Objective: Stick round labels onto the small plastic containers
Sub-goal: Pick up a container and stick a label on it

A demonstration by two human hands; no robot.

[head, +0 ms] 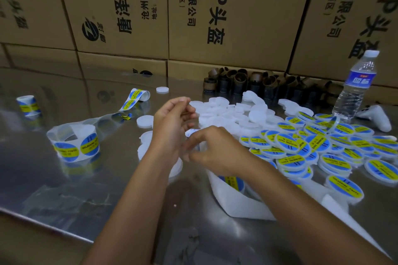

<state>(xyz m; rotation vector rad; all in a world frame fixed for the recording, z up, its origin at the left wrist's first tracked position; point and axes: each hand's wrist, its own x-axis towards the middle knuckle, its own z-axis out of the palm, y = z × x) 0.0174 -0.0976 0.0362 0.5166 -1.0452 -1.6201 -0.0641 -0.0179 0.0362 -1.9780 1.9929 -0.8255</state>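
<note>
My left hand [172, 122] is raised over the steel table [81, 187] with its fingers curled; a pale translucent small container rim [184, 99] shows at its fingertips. Just right of it, my right hand [215, 148] has blurred fingers pinching a blue and white round label [192, 132] between the two hands. A roll of blue and yellow labels [73, 146] stands to the left, its backing strip [135, 98] trailing away. Unlabelled white containers [226, 114] are heaped behind my hands. Labelled containers [323, 146] are piled to the right.
A second label roll [29, 104] stands far left. A white tub [237, 202] sits under my right forearm. At the back are brown cardboard cores [247, 82], a water bottle [355, 84], a white controller [377, 116] and a wall of cardboard boxes [193, 17].
</note>
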